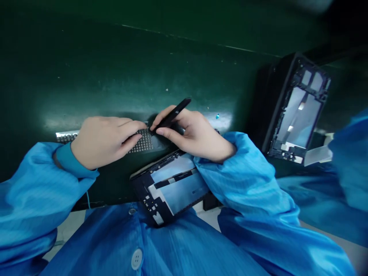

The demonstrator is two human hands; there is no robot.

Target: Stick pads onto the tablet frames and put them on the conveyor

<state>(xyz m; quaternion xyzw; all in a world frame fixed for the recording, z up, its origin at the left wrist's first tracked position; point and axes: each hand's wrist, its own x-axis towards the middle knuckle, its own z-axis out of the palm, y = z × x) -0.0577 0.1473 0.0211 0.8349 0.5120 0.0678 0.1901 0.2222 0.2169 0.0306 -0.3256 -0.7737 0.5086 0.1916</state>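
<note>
My left hand (107,140) rests over a strip of small dark square pads (143,142), its thumb and index finger closed on the strip. The strip's other end shows to the left of the hand, near the wrist. In my right hand (191,130) is a slim black tool that looks like tweezers (175,112), gripped between thumb and fingers. Its lower tip points at the strip's right end, close to the left fingertips; whether it touches a pad I cannot tell. Just below the hands, an opened phone-like housing (172,184) lies tilted at the table's front edge, partly under my right sleeve.
A stack of similar black housings (299,111) stands on the green table (129,69) at the right. A small blue scrap (217,116) lies beyond my right hand. At the far right is another person's blue sleeve (350,161).
</note>
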